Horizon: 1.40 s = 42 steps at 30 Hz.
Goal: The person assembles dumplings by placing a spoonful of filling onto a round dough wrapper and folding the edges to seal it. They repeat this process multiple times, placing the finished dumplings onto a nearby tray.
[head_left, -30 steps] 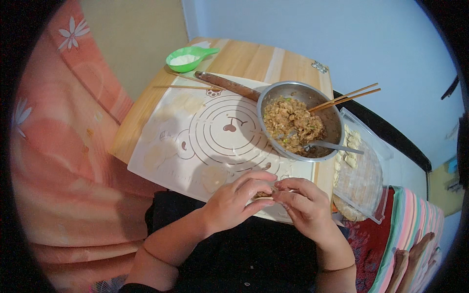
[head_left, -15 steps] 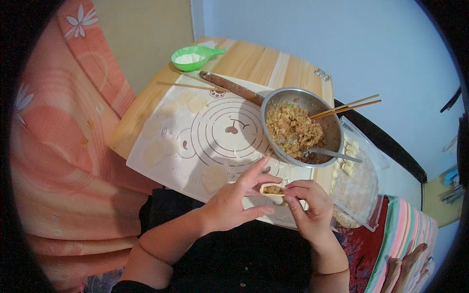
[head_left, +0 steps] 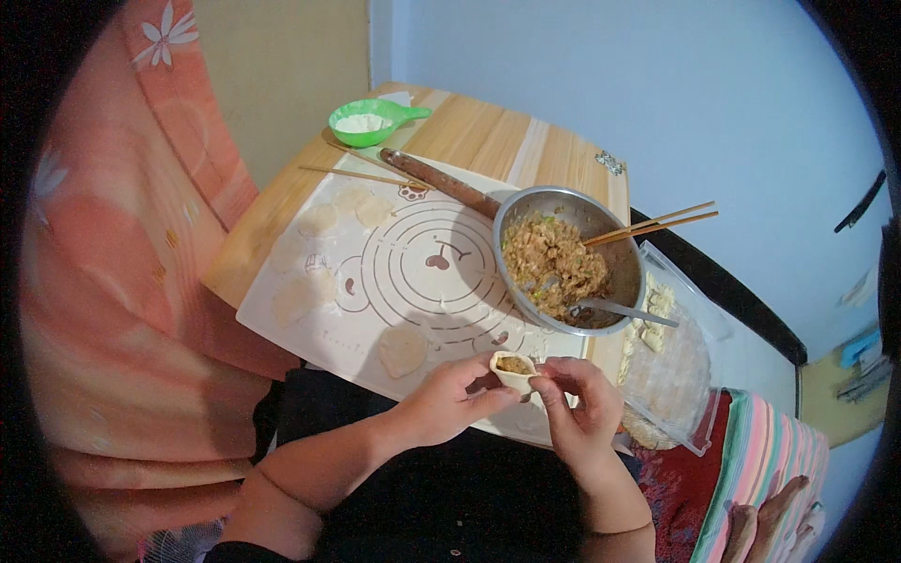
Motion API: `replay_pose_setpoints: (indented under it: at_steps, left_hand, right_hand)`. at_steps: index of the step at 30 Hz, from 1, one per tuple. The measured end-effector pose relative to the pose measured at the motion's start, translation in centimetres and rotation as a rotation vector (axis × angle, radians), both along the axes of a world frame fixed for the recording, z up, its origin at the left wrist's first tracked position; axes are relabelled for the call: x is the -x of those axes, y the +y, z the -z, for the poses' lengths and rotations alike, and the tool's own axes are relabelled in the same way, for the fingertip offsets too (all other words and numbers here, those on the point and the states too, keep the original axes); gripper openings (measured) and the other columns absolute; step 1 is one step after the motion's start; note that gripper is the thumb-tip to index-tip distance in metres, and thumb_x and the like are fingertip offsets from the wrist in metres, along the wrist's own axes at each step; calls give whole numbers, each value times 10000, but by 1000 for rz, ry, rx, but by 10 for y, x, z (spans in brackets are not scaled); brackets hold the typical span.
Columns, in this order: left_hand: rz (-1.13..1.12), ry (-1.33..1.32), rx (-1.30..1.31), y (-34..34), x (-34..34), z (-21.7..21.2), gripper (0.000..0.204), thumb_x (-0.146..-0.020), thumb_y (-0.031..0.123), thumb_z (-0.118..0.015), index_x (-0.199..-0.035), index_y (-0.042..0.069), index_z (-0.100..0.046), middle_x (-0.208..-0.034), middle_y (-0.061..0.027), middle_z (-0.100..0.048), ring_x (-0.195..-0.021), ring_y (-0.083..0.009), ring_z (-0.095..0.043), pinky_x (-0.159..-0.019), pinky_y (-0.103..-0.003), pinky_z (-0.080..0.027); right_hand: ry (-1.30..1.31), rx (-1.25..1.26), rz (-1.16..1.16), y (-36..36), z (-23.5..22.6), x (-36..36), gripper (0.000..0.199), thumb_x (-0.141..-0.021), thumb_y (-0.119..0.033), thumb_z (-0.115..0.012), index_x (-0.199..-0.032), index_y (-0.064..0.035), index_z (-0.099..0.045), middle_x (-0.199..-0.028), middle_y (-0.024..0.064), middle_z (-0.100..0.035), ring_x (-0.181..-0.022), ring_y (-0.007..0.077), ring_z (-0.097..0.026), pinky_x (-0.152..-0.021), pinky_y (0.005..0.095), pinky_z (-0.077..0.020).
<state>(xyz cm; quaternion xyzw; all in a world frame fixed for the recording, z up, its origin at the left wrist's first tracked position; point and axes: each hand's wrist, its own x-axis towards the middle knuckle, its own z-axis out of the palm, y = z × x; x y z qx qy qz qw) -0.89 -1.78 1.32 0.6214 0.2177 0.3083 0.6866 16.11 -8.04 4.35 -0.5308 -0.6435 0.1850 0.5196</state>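
Note:
A dumpling (head_left: 512, 379), its wrapper folded up around brown filling and gaping at the top, is held over the near edge of the mat. My left hand (head_left: 449, 402) cups it from the left, fingers behind and thumb in front. On its right side, the thumb and fingers of my right hand (head_left: 580, 403) pinch the edge of the dough. Just beyond my left hand lies a round dough wrapper (head_left: 404, 351) on the white baking mat (head_left: 427, 305). A steel bowl (head_left: 502, 246) of minced filling (head_left: 554, 258) stands past my right hand, with a metal spoon (head_left: 631, 311) in it.
Chopsticks (head_left: 657, 223) jut from the bowl. A rolling pin (head_left: 441, 180) and more chopsticks (head_left: 361, 175) lie at the far side. A green scoop (head_left: 410, 114) holds white flour. Further wrappers (head_left: 317, 220) rest at left. Finished dumplings (head_left: 654, 319) sit in a clear tray (head_left: 718, 324) at right.
My left hand's fingers, raised and spread before, have curled in around the dumpling. The dumpling is tilted a little differently, and my right hand still pinches it. The whole view has shifted slightly.

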Motion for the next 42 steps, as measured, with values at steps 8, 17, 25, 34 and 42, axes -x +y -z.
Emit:
replay_pose_setpoints:
  at_steps: [8, 17, 25, 34, 42]
  left_hand:
    - [-3, 41, -38, 2, -1, -1, 304, -916, 148, -567, -1188, 22, -519, -1002, -16, -602, -925, -70, -546, -805, -248, -451]
    - [45, 96, -111, 4, 1, 6, 288, -923, 174, -559, -1156, 8, -529, -1030, -56, -629, -930, -100, -576, -812, -263, -463]
    - [121, -43, 94, 2, -5, 13, 300, -926, 140, -548, -1198, 31, -487, -1068, -4, -561, -976, -86, -521, -865, -256, -428]
    - [-62, 84, -197, 3, -6, 15, 210, -910, 190, -577, -1036, 24, -549, -875, -61, -602, -805, -108, -546, -719, -280, -460]
    - [-75, 163, -382, 5, -4, 18, 263, -920, 249, -551, -1042, 15, -545, -935, -138, -616, -841, -244, -614, -734, -337, -471]
  right_hand:
    - [-210, -71, -62, 7, -11, -4, 227, -713, -12, -724, -934, -22, -673, -940, 134, -655, -849, 245, -647, -713, 306, -525]
    - [-324, -97, -5, 4, -15, 1, 166, -707, 28, -706, -856, -20, -650, -889, 122, -652, -797, 244, -642, -689, 311, -519]
    - [-211, -113, 71, -2, -15, 7, 148, -715, 53, -701, -801, -3, -595, -818, 114, -648, -742, 238, -644, -685, 313, -515]
    - [-349, -110, -18, 7, -14, 2, 300, -704, -10, -727, -995, -41, -658, -985, 151, -646, -862, 266, -646, -733, 320, -527]
    - [-362, -16, -77, 7, -13, 0, 270, -695, 7, -715, -956, -54, -682, -968, 112, -648, -874, 256, -640, -727, 316, -525]
